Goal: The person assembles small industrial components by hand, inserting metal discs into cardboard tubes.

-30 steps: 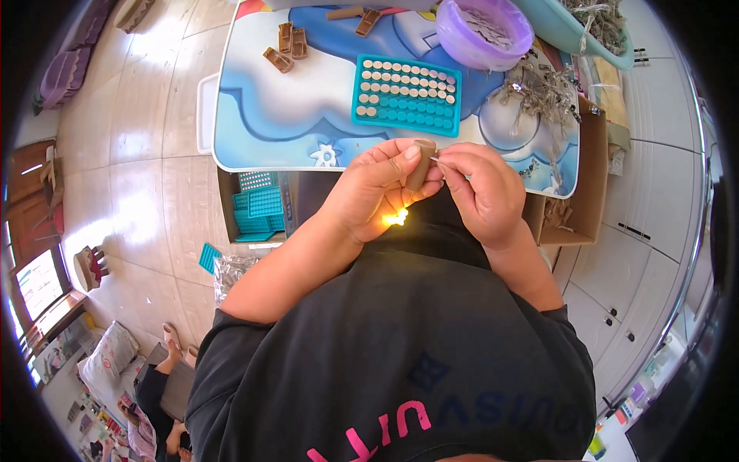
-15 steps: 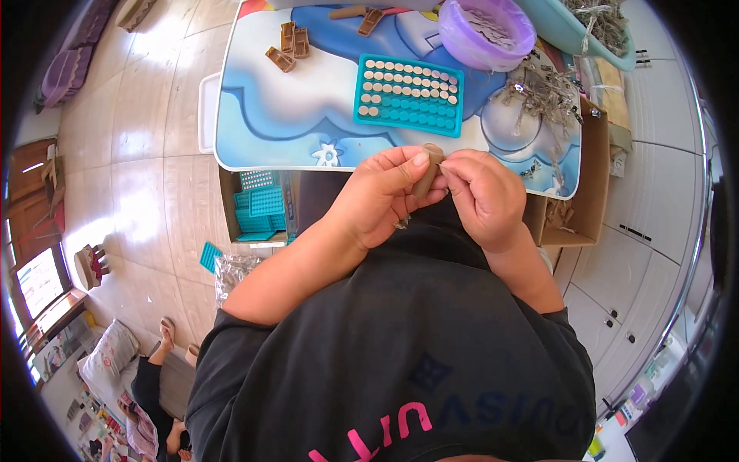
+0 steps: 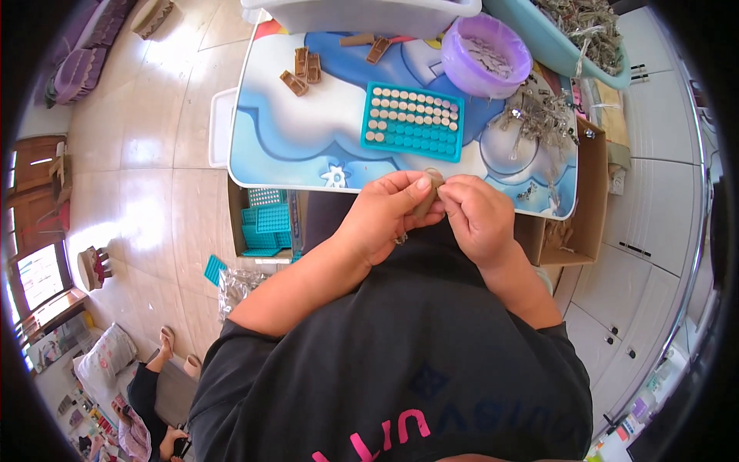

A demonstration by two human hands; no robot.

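Just off the near edge of the table, my left hand is closed round a small tan-brown plastic casing, thumb along its upper end. My right hand is closed in a pinch against the right side of the casing. Whatever sits between its fingertips is too small to make out. Beyond the hands lies a turquoise tray with rows of round cells, the far rows filled with pale discs. Several similar brown casings lie on the table at the far left.
A purple bowl of small pale pieces stands far right, beside a pile of thin clear and silvery strands. Behind are a grey-white bin and a light-blue tub. Cardboard boxes flank the table. Someone sits lower left.
The view has shifted, so the table and tray sit lower in the picture and more of the grey-white bin shows. Both hands keep hold at the casing, the right fingertips slightly changed in pose.
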